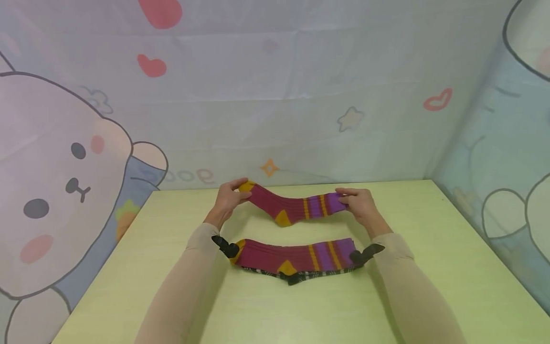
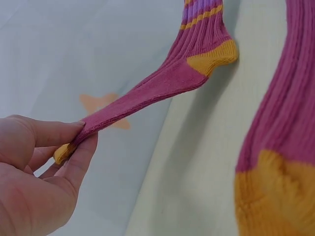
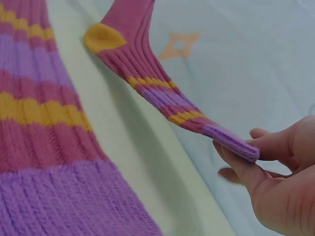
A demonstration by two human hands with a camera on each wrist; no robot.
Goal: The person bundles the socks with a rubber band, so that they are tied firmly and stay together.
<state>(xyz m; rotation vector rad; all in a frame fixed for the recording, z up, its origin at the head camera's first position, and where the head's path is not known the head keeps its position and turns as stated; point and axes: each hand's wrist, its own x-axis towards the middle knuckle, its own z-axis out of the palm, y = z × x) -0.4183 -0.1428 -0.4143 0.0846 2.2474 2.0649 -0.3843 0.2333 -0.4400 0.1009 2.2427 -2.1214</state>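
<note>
A maroon sock (image 1: 279, 202) with a yellow heel and toe and purple stripes is stretched between both hands above the table. My left hand (image 1: 227, 201) pinches its yellow toe; in the left wrist view the thumb and fingers (image 2: 59, 135) press it from both sides. At the purple cuff, my right hand (image 1: 359, 205) pinches the other end, as the right wrist view shows with the cuff (image 3: 231, 140) between thumb and fingers. Nearer to me, a matching maroon sock (image 1: 275, 255) lies flat on top of a black-and-white checked sock (image 1: 296, 278), mostly hidden under it.
The pale yellow-green table (image 1: 283, 315) ends at a cloth backdrop (image 1: 275, 119) printed with hearts and bears, which rises behind it and at the right. Dark wrist-camera mounts (image 1: 225, 247) sit over both sleeves and partly cover the lying sock's ends.
</note>
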